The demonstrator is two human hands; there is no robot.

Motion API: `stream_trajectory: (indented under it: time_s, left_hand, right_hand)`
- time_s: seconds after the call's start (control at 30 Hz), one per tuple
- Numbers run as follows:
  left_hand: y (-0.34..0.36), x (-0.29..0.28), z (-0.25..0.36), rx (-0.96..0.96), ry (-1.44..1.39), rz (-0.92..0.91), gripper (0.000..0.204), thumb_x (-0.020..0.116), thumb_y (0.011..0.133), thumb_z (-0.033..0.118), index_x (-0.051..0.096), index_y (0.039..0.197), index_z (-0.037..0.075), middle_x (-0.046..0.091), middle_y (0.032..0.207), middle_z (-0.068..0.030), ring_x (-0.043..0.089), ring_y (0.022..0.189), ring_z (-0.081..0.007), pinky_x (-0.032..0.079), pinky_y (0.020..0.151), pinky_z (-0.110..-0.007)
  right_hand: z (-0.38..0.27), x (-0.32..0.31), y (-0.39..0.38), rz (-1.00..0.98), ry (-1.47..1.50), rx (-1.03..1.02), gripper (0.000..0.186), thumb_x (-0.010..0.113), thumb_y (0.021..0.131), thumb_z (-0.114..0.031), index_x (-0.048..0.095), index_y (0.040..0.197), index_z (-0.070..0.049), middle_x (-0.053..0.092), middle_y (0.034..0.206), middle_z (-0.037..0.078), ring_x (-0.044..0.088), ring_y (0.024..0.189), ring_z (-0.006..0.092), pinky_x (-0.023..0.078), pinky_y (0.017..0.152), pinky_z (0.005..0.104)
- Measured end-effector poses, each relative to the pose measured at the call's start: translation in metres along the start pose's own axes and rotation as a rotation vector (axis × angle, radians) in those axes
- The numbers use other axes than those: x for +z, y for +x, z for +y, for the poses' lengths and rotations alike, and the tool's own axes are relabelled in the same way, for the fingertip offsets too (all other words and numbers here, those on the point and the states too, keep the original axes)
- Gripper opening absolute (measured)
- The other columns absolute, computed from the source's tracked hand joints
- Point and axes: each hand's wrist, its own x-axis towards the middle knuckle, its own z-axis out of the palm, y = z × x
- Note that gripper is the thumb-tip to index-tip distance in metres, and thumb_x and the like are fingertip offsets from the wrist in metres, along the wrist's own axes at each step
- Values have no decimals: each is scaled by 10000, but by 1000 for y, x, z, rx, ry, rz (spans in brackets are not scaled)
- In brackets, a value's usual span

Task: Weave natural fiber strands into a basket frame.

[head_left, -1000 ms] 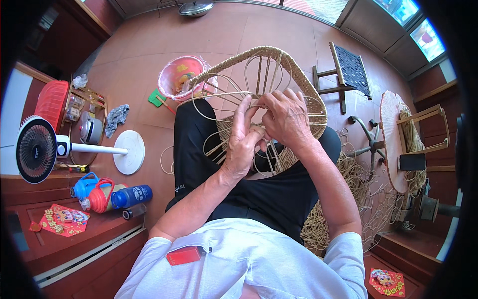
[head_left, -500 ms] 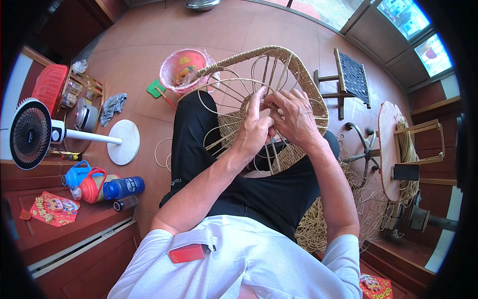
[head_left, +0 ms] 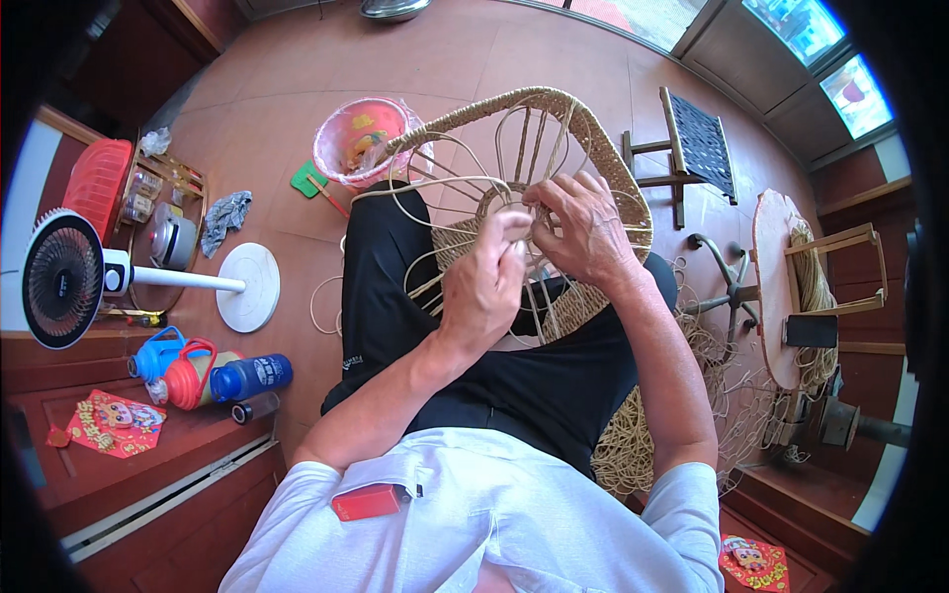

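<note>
A woven cord basket [head_left: 603, 148] with a thick braided rim leans between my knees, its loose cords [head_left: 455, 183] looping out across the opening. My right hand [head_left: 583, 232] bends over the gathered cords near the round woven centre, thumb and fingers pinched on a cord. Just left of it and lower, my left hand [head_left: 481, 287] is closed, fingers curled toward the thumb on what looks like a strand of cord. The hands are slightly apart. My fingers partly hide the strands, and the left fingertips are a little blurred.
Beyond my left knee stands a pink bucket [head_left: 366, 138] beside a green swatter [head_left: 308, 181]. A white fan [head_left: 247, 287] and several bottles [head_left: 252, 376] are on the left. A folding stool [head_left: 697, 143], a round-topped stand [head_left: 776, 287] and heaped cord [head_left: 623, 440] lie right.
My left hand has drawn down and left, away from my right hand, and its raised index finger has curled in. My right hand stays nearly in place at the basket's centre.
</note>
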Motion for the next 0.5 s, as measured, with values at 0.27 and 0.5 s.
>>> stream_trajectory:
  time_s: [0.27, 0.5]
  left_hand:
    - [-87, -130, -9, -252, 180, -77, 351, 752, 1063, 104, 663, 1397, 45, 505, 676, 29, 447, 623, -66, 398, 590, -291]
    - [-253, -334, -150, -644, 930, 29, 585, 795, 987, 193, 598, 1535, 139, 719, 823, -121, 753, 789, -337, 579, 755, -477]
  right_hand:
    - [1, 21, -4, 309, -176, -65, 174, 839, 912, -256, 736, 1035, -189, 677, 968, -7, 629, 1008, 244, 444, 997, 460]
    - [6, 26, -6, 362, -190, -81, 194, 799, 942, -304, 696, 1034, -169, 637, 976, -1, 602, 1030, 240, 478, 936, 410]
